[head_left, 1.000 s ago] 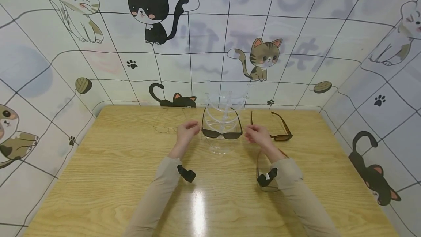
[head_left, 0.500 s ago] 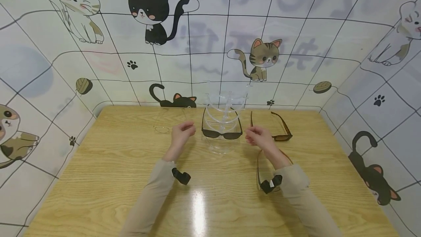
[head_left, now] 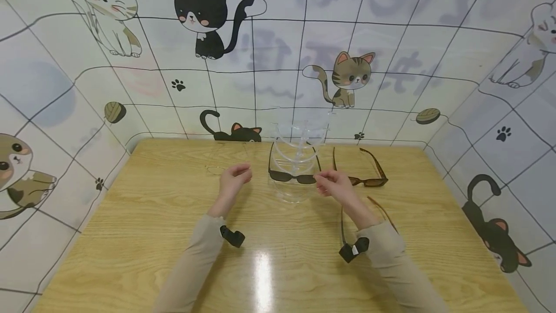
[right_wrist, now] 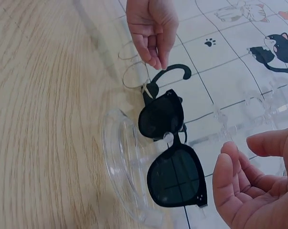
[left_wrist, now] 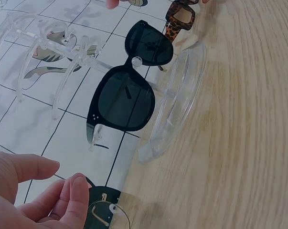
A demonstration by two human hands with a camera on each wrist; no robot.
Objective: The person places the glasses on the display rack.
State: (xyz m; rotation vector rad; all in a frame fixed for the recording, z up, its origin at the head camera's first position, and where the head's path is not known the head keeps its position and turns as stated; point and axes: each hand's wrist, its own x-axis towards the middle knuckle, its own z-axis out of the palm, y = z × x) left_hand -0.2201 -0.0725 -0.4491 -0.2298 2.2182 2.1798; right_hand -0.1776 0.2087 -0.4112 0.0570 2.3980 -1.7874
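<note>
Black sunglasses [head_left: 282, 176] rest on the lowest tier of a clear display stand [head_left: 298, 146], dark lenses facing me. My right hand [head_left: 336, 188] is at their right corner, overlapping it in the head view. In the right wrist view its thumb and fingers [right_wrist: 225, 186] are loosely bent with a gap between, holding nothing, beside the sunglasses [right_wrist: 177, 176]. My left hand [head_left: 234, 182] hovers to the left of the stand, thumb and fingertips apart and holding nothing. Thin-rimmed glasses [right_wrist: 135, 75] lie on the table by the left hand, which partly covers them in the head view.
Tortoiseshell sunglasses [head_left: 373, 182] lie right of the stand, temples pointing to the wall. Glasses with brown temples [head_left: 382, 211] lie nearer, partly hidden beneath the right forearm. A cat-printed wall [head_left: 278, 52] borders the wooden table [head_left: 152, 226] at the back and sides.
My left hand has drawn away leftward from the sunglasses. My right hand has shifted left to their right corner. The sunglasses still sit on the stand; the head view has shifted slightly.
</note>
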